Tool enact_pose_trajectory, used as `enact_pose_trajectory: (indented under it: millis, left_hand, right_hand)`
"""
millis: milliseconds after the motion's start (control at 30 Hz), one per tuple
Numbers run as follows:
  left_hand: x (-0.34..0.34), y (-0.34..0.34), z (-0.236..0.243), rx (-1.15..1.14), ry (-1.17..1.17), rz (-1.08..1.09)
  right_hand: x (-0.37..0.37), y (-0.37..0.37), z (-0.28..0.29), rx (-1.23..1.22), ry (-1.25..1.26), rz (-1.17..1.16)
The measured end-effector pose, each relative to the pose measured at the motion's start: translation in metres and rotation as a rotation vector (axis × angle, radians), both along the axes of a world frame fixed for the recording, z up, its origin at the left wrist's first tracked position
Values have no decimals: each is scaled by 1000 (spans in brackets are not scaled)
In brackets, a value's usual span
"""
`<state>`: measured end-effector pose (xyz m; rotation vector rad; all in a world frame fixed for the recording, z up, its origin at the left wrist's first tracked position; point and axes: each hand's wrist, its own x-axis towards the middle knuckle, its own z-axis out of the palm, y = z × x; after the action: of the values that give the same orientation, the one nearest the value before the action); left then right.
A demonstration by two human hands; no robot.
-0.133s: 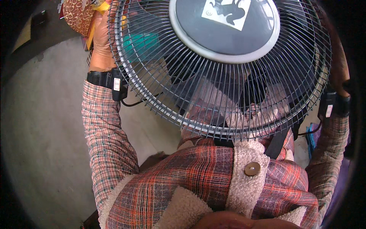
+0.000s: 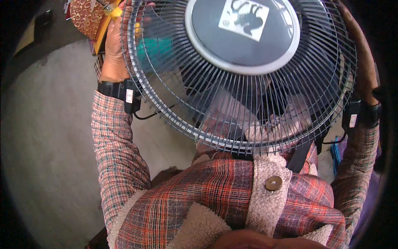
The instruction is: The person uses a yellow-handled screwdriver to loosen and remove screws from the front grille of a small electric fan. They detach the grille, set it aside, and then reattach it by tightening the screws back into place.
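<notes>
Filling the middle, a big round fan with a gray wire cage sits in front of the person's red plaid coat, between 2 hands. The left hand is at the fan's far left side, curled around a yellow handle, near a brown patterned thing. The right hand is at the far right side, partly hidden, so I cannot tell if its fingers are apart or clamped.

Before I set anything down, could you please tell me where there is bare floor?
The grey floor left of the left sleeve looks bare, as does a smaller patch between sleeve, jacket and fan. The patterned item crowds the left hand.
</notes>
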<state>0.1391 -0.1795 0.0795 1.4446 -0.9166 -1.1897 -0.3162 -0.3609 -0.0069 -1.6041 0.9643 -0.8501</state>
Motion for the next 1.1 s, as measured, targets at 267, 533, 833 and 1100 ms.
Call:
enact_pose_trajectory:
  millis: [267, 533, 833, 1100]
  left_hand:
    - [-18, 45, 6, -61, -171, 160]
    - [-21, 104, 22, -169, 811, 14]
    - [-82, 112, 3, -276, 220, 472]
    - [-3, 82, 28, -103, 89, 608]
  right_hand:
    - [5, 16, 18, 178, -120, 29]
    - [43, 29, 76, 268, -148, 76]
    - [50, 45, 64, 370, -245, -109]
    - [48, 61, 45, 46, -128, -27]
